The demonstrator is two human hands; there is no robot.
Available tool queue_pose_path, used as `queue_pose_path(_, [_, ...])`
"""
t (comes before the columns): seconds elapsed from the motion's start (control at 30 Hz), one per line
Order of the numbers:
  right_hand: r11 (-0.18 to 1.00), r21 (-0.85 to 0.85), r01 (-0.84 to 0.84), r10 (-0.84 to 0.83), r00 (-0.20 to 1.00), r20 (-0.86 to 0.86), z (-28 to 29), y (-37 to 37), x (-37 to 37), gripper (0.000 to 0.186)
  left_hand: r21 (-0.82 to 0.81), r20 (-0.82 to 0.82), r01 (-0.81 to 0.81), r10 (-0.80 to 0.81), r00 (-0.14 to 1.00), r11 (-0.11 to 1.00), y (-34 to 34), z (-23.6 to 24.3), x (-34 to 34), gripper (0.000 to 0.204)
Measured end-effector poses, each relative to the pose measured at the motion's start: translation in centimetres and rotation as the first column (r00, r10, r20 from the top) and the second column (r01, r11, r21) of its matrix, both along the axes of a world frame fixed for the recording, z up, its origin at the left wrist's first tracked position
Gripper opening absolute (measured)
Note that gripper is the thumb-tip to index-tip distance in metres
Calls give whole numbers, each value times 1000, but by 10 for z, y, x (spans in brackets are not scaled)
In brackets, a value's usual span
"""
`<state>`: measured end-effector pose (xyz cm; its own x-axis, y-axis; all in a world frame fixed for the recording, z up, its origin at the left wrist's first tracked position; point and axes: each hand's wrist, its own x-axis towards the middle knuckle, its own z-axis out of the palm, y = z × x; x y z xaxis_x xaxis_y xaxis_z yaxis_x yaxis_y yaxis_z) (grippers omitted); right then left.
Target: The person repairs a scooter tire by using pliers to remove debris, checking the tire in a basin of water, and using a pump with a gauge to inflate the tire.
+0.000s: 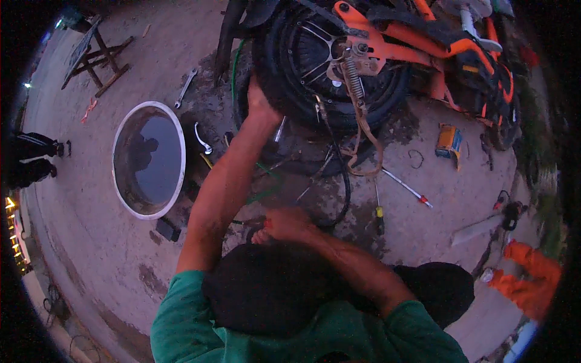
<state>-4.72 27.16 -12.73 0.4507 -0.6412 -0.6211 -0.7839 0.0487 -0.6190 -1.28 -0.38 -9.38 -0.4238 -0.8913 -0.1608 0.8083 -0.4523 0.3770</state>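
On the grey ground (85, 181), beneath an orange-framed motorbike (411, 42), the rear wheel's black tyre (271, 66) is at the top centre, a coil spring (352, 78) in front of its hub. The left hand (260, 101) reaches to the tyre's lower left edge; its fingers are hidden, so whether they grip cannot be told. The right hand (285, 225), slightly blurred, is curled closed nearer the body; what it may hold is unclear. A black hose (347, 193) hangs in a curve past it. Left of the left forearm lie a wrench (186, 88) and a white-rimmed basin (148, 216) of water; to the right are a yellow-handled screwdriver (379, 213) and a yellow-and-blue box (448, 143).
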Motion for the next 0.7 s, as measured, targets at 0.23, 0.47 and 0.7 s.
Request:
queue_pose_path(0.23, [1000, -7, -5, 5, 1000, 29, -6, 2, -1, 37, -22, -18, 42, -42, 999, 999, -1, -10, 2, 61])
queue_pose_path(0.47, [998, 56, 6, -5, 1000, -11, 16, -7, 2, 33, 192, -759, 405, -126, 639, 894, -3, -19, 17, 62])
queue_pose_path(0.7, [998, 50, -41, 39, 999, 37, 0, -2, -1, 31, 112, -966, 592, -52, 252, 798, -1, -12, 11, 62])
